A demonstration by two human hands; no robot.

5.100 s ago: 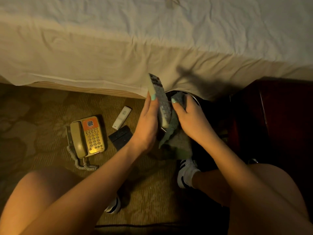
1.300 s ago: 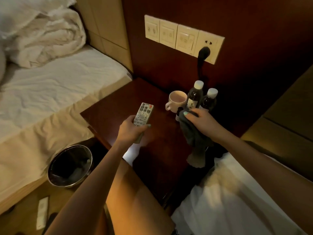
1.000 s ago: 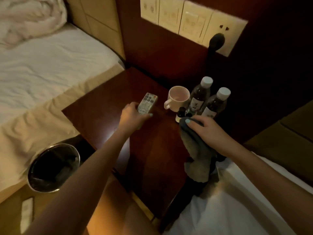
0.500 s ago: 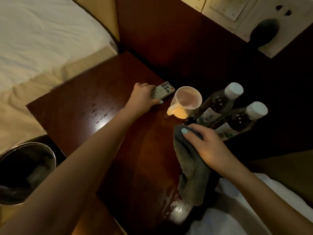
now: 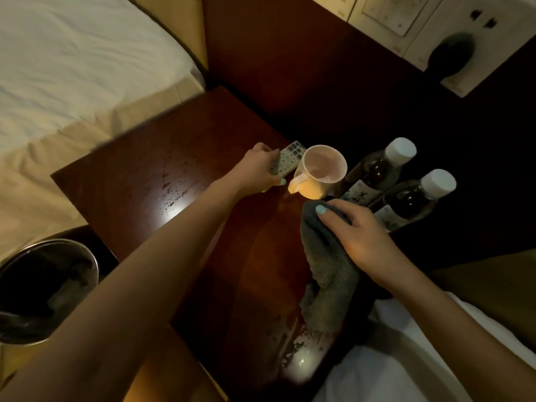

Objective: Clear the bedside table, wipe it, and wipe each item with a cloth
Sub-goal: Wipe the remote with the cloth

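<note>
So the mug [image 5: 320, 171] is my reference point here, a pale one with its handle pointing toward the camera, sitting near the back of the dark wooden bedside table [image 5: 139, 192].

Just left of the mug, the left hand [image 5: 256, 169] has its fingers curled round the near end of the remote control [image 5: 288, 158]. The remote's button side faces up and its far end pokes out right beside the mug's rim. It's low over the tabletop, but I can't tell whether it's actually resting on the wood.

In front of the mug and slightly right, the right hand [image 5: 358, 232] is clutching a bunched grey cloth [image 5: 326, 268], with the thumb and fingers wrapped over the top of it. The rest of the cloth hangs down toward the table's near edge.

Right of the mug are two dark bottles with white caps. One bottle [image 5: 377, 169] is just beside the mug and the second bottle [image 5: 414, 198] is next to that, both behind the right hand.

The glossy top left of the mug shows speckled marks under a glare spot.

Far left of the mug there's a bed [image 5: 72, 68] with a white sheet, and a round metal bin [image 5: 58, 250] stands on the floor below the table's corner. Behind the mug, up on the wall, there's a switch panel [image 5: 388, 15] with a black plug [image 5: 451, 55] in it.
</note>
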